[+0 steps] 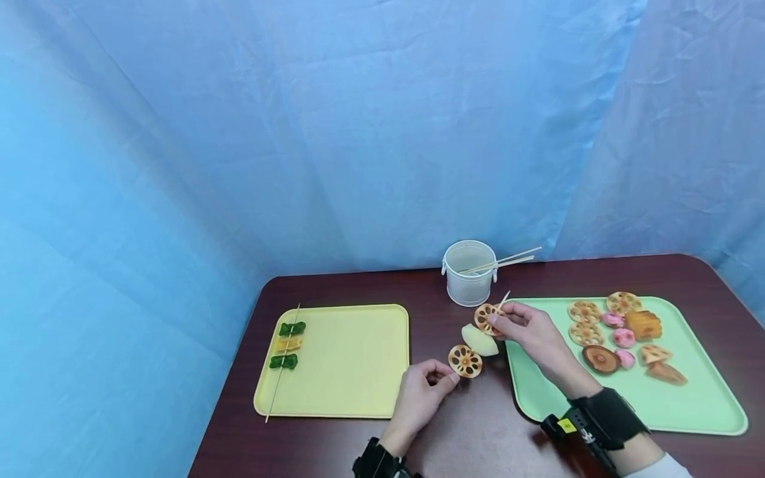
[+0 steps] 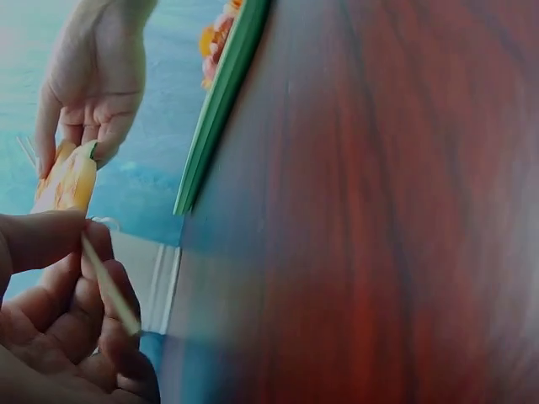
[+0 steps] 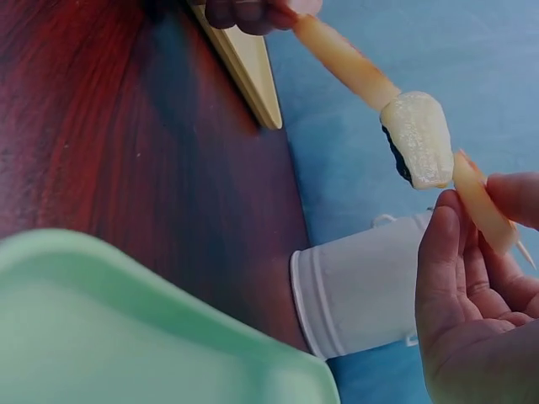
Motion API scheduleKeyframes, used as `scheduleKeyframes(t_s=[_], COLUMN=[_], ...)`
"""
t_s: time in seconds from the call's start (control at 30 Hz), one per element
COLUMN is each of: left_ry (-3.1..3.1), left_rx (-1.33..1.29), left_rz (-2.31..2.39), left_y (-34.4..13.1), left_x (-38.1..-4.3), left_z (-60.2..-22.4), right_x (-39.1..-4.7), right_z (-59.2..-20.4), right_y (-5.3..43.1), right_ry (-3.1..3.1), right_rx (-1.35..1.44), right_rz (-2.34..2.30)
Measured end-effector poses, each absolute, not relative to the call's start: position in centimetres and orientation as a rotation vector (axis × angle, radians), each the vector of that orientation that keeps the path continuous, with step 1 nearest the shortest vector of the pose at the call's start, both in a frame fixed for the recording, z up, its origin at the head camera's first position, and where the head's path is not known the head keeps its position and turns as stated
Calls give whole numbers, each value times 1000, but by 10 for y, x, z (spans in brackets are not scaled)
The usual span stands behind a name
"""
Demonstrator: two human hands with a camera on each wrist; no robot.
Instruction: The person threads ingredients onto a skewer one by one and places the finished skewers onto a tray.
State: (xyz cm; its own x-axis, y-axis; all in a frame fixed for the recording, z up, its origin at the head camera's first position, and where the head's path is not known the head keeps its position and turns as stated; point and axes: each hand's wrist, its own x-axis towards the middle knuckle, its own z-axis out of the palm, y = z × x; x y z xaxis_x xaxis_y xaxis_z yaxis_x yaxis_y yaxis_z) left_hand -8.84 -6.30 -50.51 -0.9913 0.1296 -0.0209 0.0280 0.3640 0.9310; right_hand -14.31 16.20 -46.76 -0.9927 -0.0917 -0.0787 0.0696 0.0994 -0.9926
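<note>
Between the two hands hangs a skewer (image 2: 110, 284) threaded with two lotus root slices and a pale, dark-edged vegetable slice (image 1: 480, 340) between them. My left hand (image 1: 420, 393) pinches the skewer close to the lower lotus root slice (image 1: 465, 362); the stick's end sticks out past the fingers in the left wrist view. At the other end, my right hand (image 1: 538, 342) grips the upper lotus root slice (image 3: 482, 204) between thumb and fingers. The skewer's pointed tip (image 3: 526, 255) pokes out beyond that slice.
A yellow tray (image 1: 352, 362) at left bears a finished-looking skewer of green and yellow pieces (image 1: 288, 344). On the green tray (image 1: 705, 411) at right lie lotus slices, a mushroom (image 1: 601, 359), pink pieces and others. Behind stands a white bucket (image 1: 470, 285) with several sticks.
</note>
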Motion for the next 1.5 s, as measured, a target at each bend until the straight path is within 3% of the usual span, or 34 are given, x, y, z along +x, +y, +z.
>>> scheduleKeyframes(t_s=[0.6, 0.97, 1.5], left_ry=[2750, 2944, 3111], left_rx=[233, 171, -132], left_rz=[1537, 1393, 1195], left_y=[-82, -138, -213], left_x=[-95, -108, -106], left_z=[-493, -484, -472], right_x=[-142, -137, -131], right_z=[-460, -459, -452], right_y=[167, 181, 180], right_ry=[2220, 2206, 2244], right_rx=[-38, -72, -88], right_rz=[-2006, -2106, -2064])
